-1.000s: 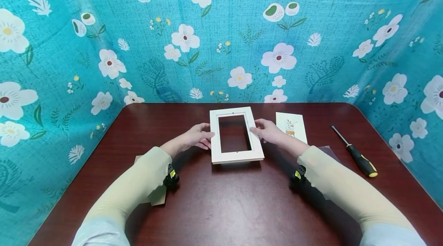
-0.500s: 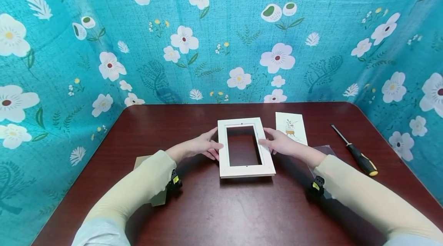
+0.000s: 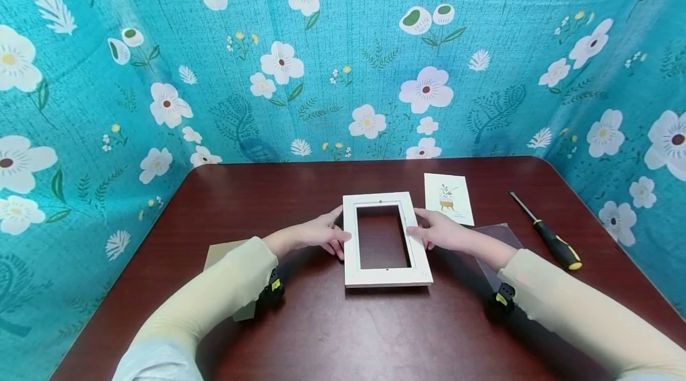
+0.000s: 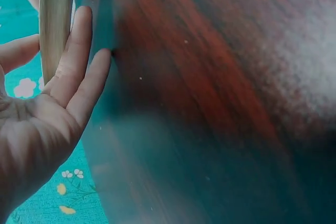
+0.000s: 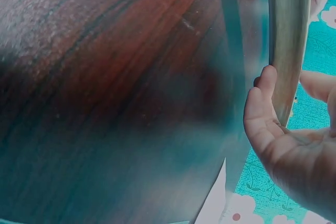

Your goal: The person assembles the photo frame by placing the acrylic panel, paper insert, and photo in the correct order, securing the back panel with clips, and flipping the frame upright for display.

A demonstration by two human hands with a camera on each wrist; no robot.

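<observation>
A white rectangular frame (image 3: pixel 387 277) with an opening in its middle is held between both hands in the head view. My left hand (image 3: pixel 320 232) grips its left side, thumb on the top face and fingers at the edge and below. On the opposite side my right hand (image 3: pixel 438 230) pinches it the same way. The left wrist view shows the frame's wooden side edge (image 4: pixel 55 19) between the thumb and fingers of the left hand (image 4: pixel 50 114). In the right wrist view the side edge (image 5: pixel 289 40) lies between the right hand's (image 5: pixel 294 145) thumb and fingers.
A printed card (image 3: pixel 448 199) lies behind the right hand. The screwdriver (image 3: pixel 554 241) is at the right side of the table (image 3: pixel 343 339). A dark thin sheet (image 3: pixel 501 235) lies partly under the right forearm, a tan board (image 3: pixel 220 251) under the left. Flowered cloth hangs behind.
Both hands have brought the white frame towards the body and a little to the right. Their grip on its two sides looks the same.
</observation>
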